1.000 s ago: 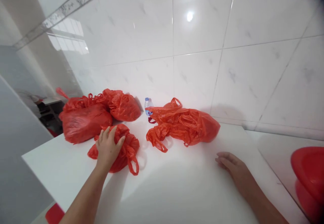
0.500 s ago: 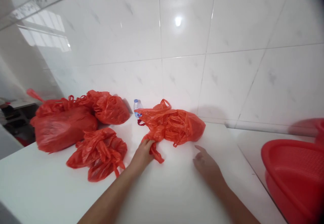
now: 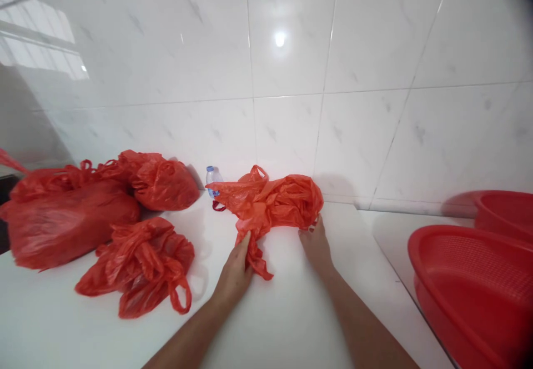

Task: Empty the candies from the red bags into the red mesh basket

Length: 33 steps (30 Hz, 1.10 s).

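Note:
A crumpled red plastic bag lies on the white table near the wall. My left hand grips the bag's lower left end, where a twisted strip hangs past the fingers. At the bag's right end, my right hand has its fingers curled against the lower edge, the fingertips partly hidden by the plastic. Behind the bag's left tip stands a small clear bottle with a blue cap, and a dark red loop shows just below it.
Left of my hands sits another red bag, with fuller red bags behind it. Red plastic baskets stand at the right. A tiled wall bounds the back.
My right hand has moved up and left onto the bag, whose right end is now bunched and rounder. My left hand keeps its grip. The view has shifted right.

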{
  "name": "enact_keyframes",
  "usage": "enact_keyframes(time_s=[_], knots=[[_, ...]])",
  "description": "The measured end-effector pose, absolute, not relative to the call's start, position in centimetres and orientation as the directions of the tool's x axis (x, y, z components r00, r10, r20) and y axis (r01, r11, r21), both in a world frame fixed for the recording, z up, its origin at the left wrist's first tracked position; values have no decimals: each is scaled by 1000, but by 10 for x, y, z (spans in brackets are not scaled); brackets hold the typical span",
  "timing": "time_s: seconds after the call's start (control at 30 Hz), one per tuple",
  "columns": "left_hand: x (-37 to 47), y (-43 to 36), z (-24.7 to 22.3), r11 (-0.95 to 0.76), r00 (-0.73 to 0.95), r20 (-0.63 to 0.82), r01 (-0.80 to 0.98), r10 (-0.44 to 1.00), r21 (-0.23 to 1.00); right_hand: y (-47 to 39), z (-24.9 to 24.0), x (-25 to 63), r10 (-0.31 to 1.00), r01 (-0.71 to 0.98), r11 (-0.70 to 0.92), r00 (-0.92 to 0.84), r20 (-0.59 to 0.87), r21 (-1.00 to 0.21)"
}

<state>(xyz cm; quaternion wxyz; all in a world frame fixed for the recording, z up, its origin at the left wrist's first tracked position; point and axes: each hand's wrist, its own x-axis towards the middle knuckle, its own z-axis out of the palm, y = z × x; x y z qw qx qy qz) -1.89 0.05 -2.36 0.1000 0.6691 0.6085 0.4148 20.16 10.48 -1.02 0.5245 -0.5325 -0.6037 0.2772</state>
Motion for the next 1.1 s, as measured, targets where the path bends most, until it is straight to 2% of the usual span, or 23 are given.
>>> enact_keyframes(time_s=[0.07, 0.13, 0.23, 0.3, 0.4, 0.47, 0.57, 0.63, 0.77, 0.9, 1.0, 1.1], knots=[[-18, -4, -18, -229, -128, 398, 644, 908, 730, 95, -11, 202, 923, 428, 224, 196, 331, -876], [-17, -9, -12, -219, -178, 383, 576, 907, 787, 83, -12, 198, 901, 483, 280, 167, 401, -829], [-16, -15, -8, -251, -201, 388, 490, 900, 835, 61, -11, 180, 856, 454, 479, -51, 515, -751], [-15, -17, -10, -312, -138, 414, 462, 900, 831, 47, -11, 163, 853, 322, 522, -181, 490, -790], [-14, -17, -17, -382, 22, 441, 541, 897, 749, 32, -15, 144, 872, 116, 435, -302, 386, -893], [-13, -16, -20, -417, 128, 443, 632, 887, 653, 29, -17, 140, 887, 84, 382, -314, 340, -920], [-12, -9, -20, -441, 223, 447, 760, 866, 476, 33, -17, 150, 928, 130, 342, -203, 312, -931], [-15, 0, -20, -366, 175, 446, 845, 878, 390, 36, -15, 163, 950, 120, 304, -116, 291, -945], [-27, 22, -21, -167, -38, 466, 905, 884, 391, 37, -13, 201, 983, -52, 179, 55, 176, -983], [-36, 31, -21, -151, -110, 500, 879, 859, 452, 27, -13, 237, 992, -138, 108, 85, 97, -984], [-29, 22, -13, -287, -17, 556, 843, 831, 454, 19, -11, 248, 997, -172, 76, 29, 72, -982], [-9, 8, -3, -532, 228, 632, 773, 741, 346, 12, -6, 246, 996, -199, 48, -66, 63, -979]])
